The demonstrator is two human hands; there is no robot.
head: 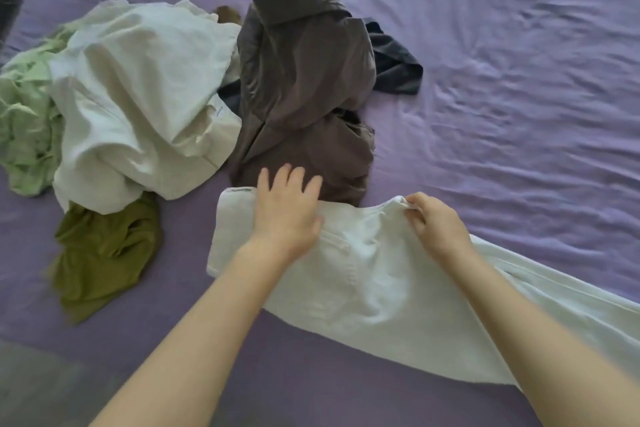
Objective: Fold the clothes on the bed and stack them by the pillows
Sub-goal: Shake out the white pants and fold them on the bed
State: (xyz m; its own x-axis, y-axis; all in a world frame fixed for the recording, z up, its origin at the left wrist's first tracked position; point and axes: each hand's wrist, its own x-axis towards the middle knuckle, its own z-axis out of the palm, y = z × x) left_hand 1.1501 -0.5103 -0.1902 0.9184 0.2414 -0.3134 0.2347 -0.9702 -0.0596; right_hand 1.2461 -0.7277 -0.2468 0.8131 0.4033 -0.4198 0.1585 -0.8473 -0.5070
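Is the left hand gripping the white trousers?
No: the left hand lies flat with straight fingers on the white trousers, pressing, not gripping.

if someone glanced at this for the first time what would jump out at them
First the two bare arms reaching in from the bottom: the left hand lies flat on pale white trousers spread across the near part of the purple bed sheet, while the right hand pinches their far edge. Behind them sits an unfolded heap, a brown-grey garment in the middle and a big cream garment to its left.
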